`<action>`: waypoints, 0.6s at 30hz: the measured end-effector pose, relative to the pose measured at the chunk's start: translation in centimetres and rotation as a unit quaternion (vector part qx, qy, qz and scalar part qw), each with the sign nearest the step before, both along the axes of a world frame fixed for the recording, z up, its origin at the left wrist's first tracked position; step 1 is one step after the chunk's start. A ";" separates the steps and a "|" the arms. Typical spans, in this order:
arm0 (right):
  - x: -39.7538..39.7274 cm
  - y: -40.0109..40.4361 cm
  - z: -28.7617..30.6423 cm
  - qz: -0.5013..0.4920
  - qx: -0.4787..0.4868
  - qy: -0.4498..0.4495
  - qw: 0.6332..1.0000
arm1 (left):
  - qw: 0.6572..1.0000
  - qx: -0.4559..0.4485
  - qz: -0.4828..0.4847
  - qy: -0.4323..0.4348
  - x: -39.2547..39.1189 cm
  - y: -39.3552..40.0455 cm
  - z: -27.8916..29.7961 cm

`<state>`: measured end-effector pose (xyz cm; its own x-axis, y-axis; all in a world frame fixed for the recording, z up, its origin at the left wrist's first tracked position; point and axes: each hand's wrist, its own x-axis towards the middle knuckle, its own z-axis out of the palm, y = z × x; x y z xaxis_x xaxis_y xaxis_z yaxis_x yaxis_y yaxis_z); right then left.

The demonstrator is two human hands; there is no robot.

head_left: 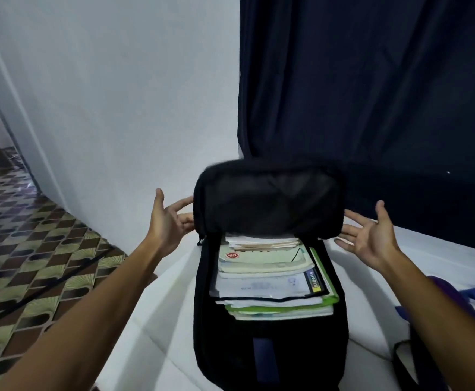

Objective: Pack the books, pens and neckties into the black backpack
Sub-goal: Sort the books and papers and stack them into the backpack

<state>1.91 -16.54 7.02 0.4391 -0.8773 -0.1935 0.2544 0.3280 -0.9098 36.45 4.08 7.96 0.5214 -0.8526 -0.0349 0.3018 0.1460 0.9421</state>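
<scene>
Both hands, left hand (168, 221) and right hand (371, 238), spread empty beside the black fabric backpack (270, 348); its flap (267, 198) may snag the stacked paper books (273, 277).

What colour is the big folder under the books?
Bright green folder, seen best in the head view.

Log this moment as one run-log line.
backpack: open on white surface, flap raised | books: stacked inside | left hand: open beside flap | right hand: open, apart from flap | pens, neckties: not identifiable
</scene>
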 end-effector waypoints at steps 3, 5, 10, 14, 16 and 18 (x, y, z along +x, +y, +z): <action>-1.9 1.7 -1.3 0.044 -0.019 0.063 0.997 | 0.992 0.075 -0.084 -0.059 0.0 2.5 -1.9; -2.8 2.7 -2.4 0.088 -0.032 0.123 0.988 | 0.980 0.138 -0.101 -0.103 -0.4 3.7 -3.1; -3.3 5.7 -4.4 0.046 -0.140 0.286 0.947 | 0.949 0.205 0.007 -0.238 -2.1 4.7 -5.3; -3.0 8.6 -6.3 0.090 -0.174 0.351 0.916 | 0.945 0.237 -0.045 -0.222 -3.3 4.3 -6.5; -2.6 10.1 -6.8 0.119 -0.122 0.305 0.937 | 0.948 0.245 -0.105 -0.175 -3.7 3.9 -7.2; -2.6 10.7 -7.1 0.141 -0.096 0.287 0.943 | 0.953 0.232 -0.140 -0.133 -3.8 3.5 -8.3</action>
<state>-0.70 -5.82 -0.03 0.5314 -0.7850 -0.3185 -0.3694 0.1237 -0.9210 32.64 7.53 -0.37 0.3183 -0.8851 -0.3396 0.0089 -0.3555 0.9346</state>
